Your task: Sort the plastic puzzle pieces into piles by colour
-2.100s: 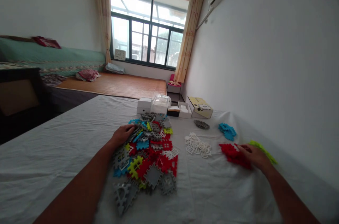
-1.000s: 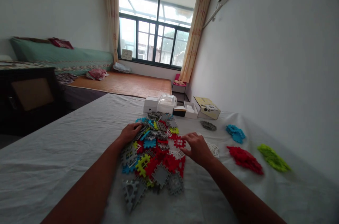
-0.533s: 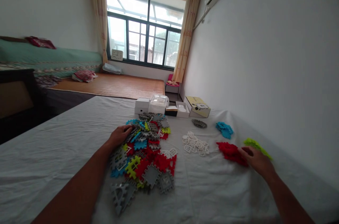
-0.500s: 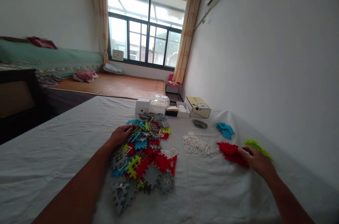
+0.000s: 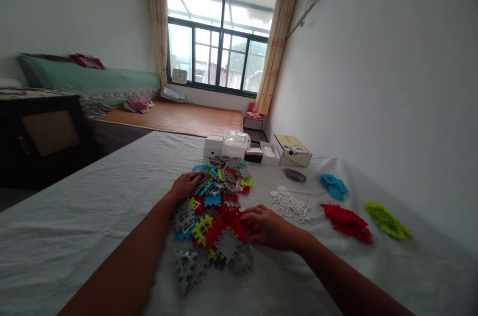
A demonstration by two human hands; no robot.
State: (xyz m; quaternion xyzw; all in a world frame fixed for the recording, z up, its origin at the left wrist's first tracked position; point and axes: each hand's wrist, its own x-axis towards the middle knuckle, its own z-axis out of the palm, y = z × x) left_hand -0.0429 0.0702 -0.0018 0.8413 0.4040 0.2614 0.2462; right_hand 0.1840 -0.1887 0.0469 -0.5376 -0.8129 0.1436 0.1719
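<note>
A mixed heap of toothed plastic building tiles (image 5: 212, 199) in red, blue, grey, lime and white lies on the sheet. My left hand (image 5: 185, 185) rests against the heap's left edge, beside grey and blue tiles, its fingers stretched out and their tips partly hidden. Over the right side of the heap, my right hand (image 5: 269, 227) reaches in with thumb and fingers apart, touching or just above a red tile (image 5: 237, 221). To the right lie sorted piles: red tiles (image 5: 347, 223), lime tiles (image 5: 388, 220), blue tiles (image 5: 333, 186), white lattice pieces (image 5: 289, 205) and grey tiles (image 5: 295, 175).
Behind the heap stand a white box (image 5: 214, 146), a clear plastic container (image 5: 236, 144), an open small box (image 5: 269, 153) and a yellow carton (image 5: 293, 150). A wall (image 5: 373, 81) borders the right side. A dark cabinet (image 5: 45, 136) is at the left.
My right hand has left the red pile and moved left to the heap. My left hand stays at the heap's edge. The whole view has shifted slightly.
</note>
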